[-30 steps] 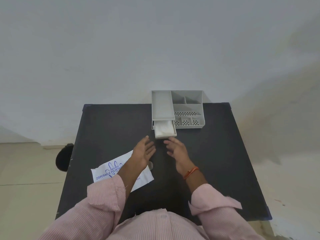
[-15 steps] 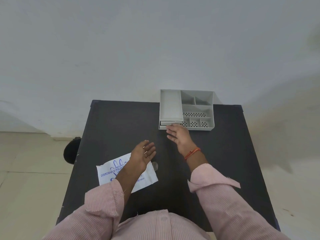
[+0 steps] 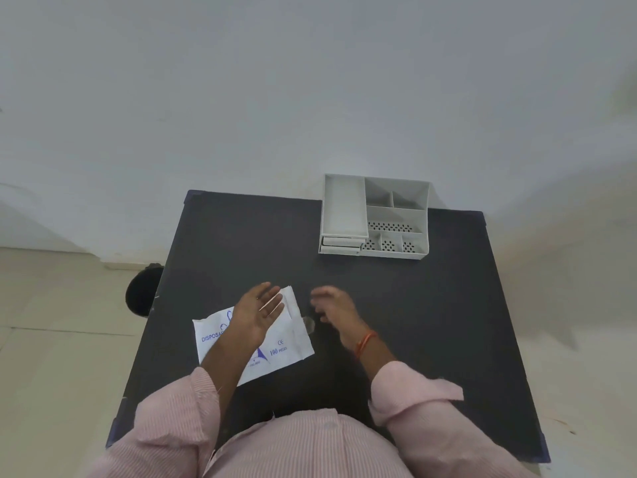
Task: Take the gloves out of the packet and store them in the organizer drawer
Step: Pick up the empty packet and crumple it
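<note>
While both hands hover over the near middle of the black table (image 3: pixel 431 305), neither holds anything. Left hand (image 3: pixel 256 313): flat, fingers straight and together, spread open above the far right corner of the packet (image 3: pixel 275 343); whether it touches the packet cannot be told. Right hand (image 3: pixel 332 305): blurred, fingers loosely curled but apart, empty, just right of the packet and clear of it. Orange band (image 3: pixel 365 343) on the right wrist. Pink striped sleeves (image 3: pixel 413 395) pushed up both forearms.

Packet: white, flat on the table, near left of centre, tilted with its right end farther away. Blue print on it, partly covered by the left forearm; "100 pieces" readable at its right end. Small pale mark (image 3: pixel 308 324) on the table just beside the packet's right edge, what it is unclear.

Organizer (image 3: pixel 375 215): light grey, at the far edge of the table against the wall, right of centre, well apart from both hands. Long tray on its left side, smaller compartments on the right, some with perforated floors. Drawer (image 3: pixel 343 243): under the tray at the near left, front flush with the organizer, shut. Gloves not visible anywhere; presumably hidden, cannot tell.

Dark round object (image 3: pixel 143 291) on the floor left of the table.
</note>
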